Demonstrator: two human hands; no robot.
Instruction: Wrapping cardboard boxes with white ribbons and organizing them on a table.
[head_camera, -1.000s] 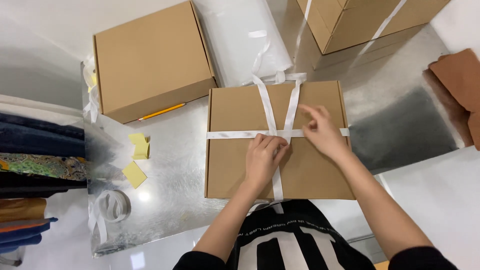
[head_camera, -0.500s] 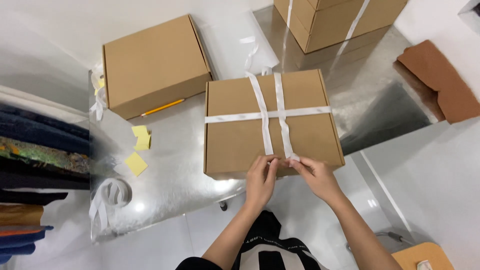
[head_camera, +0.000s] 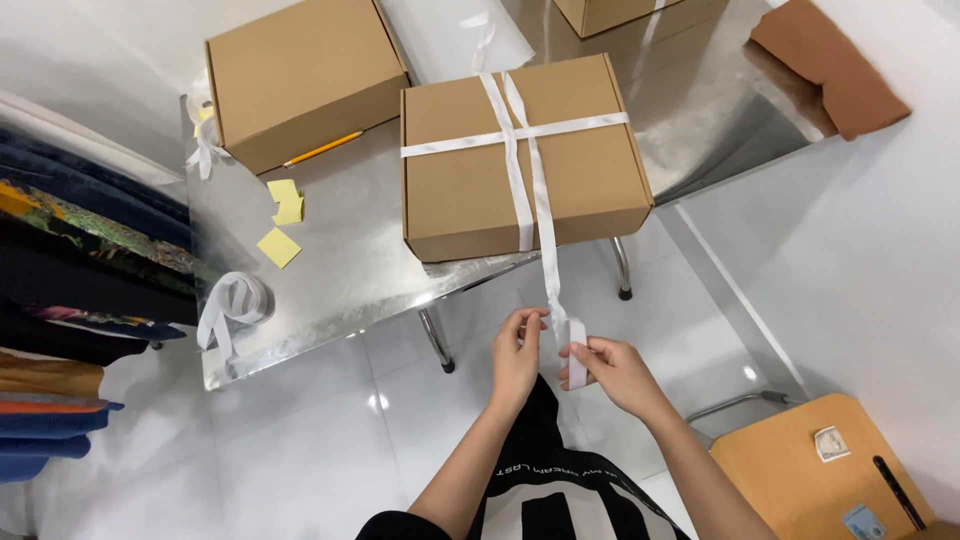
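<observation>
A brown cardboard box (head_camera: 470, 180) sits at the near edge of a shiny metal table (head_camera: 340, 270), crossed by white ribbon (head_camera: 545, 215). One ribbon end runs off the box's front edge down toward me. My left hand (head_camera: 517, 350) pinches that ribbon below the table edge. My right hand (head_camera: 610, 368) grips the ribbon's loose end just beside it. Both hands are off the box, over the floor.
A second closed cardboard box (head_camera: 300, 75) and a yellow pencil (head_camera: 322, 149) lie at the table's back left. Yellow sticky notes (head_camera: 282, 212) and a ribbon roll (head_camera: 232, 300) are nearer. Folded clothes (head_camera: 70, 260) stack at left; a wooden stool (head_camera: 820, 470) stands at right.
My hands left the box top, slid to its front edge, then drew back toward me, pulling the ribbon end down off the box. The view shifted backward.
</observation>
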